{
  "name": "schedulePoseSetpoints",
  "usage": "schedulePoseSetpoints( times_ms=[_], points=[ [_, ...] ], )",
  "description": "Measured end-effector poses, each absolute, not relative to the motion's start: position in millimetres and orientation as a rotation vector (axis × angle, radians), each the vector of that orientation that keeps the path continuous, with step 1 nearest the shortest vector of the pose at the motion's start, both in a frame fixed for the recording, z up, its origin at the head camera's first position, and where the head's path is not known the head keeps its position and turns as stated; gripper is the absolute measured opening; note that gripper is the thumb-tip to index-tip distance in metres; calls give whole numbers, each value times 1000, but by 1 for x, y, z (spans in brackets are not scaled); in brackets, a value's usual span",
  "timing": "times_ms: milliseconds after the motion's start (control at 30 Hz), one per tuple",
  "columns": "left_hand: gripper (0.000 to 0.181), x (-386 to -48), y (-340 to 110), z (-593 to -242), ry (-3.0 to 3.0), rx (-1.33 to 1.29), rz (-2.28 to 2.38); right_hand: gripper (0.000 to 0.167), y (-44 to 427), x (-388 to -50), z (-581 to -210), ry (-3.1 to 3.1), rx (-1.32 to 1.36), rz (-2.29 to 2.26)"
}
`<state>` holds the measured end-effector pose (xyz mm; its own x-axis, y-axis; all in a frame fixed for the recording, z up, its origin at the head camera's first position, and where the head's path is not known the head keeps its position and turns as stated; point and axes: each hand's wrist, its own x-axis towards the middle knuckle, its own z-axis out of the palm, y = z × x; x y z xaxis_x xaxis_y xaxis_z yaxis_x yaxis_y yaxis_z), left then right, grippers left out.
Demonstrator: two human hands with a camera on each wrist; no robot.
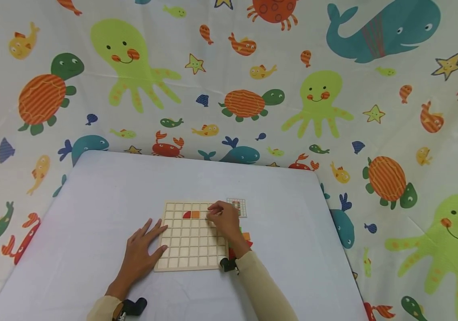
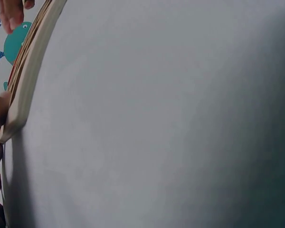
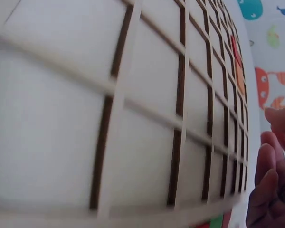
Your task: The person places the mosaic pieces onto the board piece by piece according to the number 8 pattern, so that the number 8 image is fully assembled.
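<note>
A square wooden grid board [image 1: 190, 243] lies on the white table. In its upper rows sit a red quarter-round piece [image 1: 187, 215] and, just to its right, an orange square piece [image 1: 195, 215]. My left hand [image 1: 142, 249] rests at the board's left edge, fingers spread, with thumb and fingertips touching the rim. Over the upper right cells hovers my right hand [image 1: 224, 220], its fingers bent and thumb close to them. In the right wrist view these fingers [image 3: 268, 166] show at the right edge; whether a small piece is between them cannot be made out.
A small printed pattern card [image 1: 242, 209] lies beyond the board's upper right corner. Several coloured pieces, including an orange one [image 1: 246, 236], lie along the board's right side, partly hidden by my right forearm. A patterned cloth [image 1: 196, 147] hangs behind the table.
</note>
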<state>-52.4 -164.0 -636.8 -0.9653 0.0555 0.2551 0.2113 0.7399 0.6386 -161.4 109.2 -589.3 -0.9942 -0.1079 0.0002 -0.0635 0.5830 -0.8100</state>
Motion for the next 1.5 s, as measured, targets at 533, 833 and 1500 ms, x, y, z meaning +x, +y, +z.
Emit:
schedulePoseSetpoints(
  times_ms=[533, 833, 1500],
  points=[
    [61, -53, -164, -638, -2721, -212, -1036, 14, 163, -152, -588, 2800, 297, -1112],
    [61, -52, -164, -639, -2705, -223, -1032, 13, 160, -153, -591, 2803, 321, -1040],
    [61, -52, -164, -637, -2690, -234, -1036, 5, 157, -152, -578, 2731, 146, -1428]
  ],
)
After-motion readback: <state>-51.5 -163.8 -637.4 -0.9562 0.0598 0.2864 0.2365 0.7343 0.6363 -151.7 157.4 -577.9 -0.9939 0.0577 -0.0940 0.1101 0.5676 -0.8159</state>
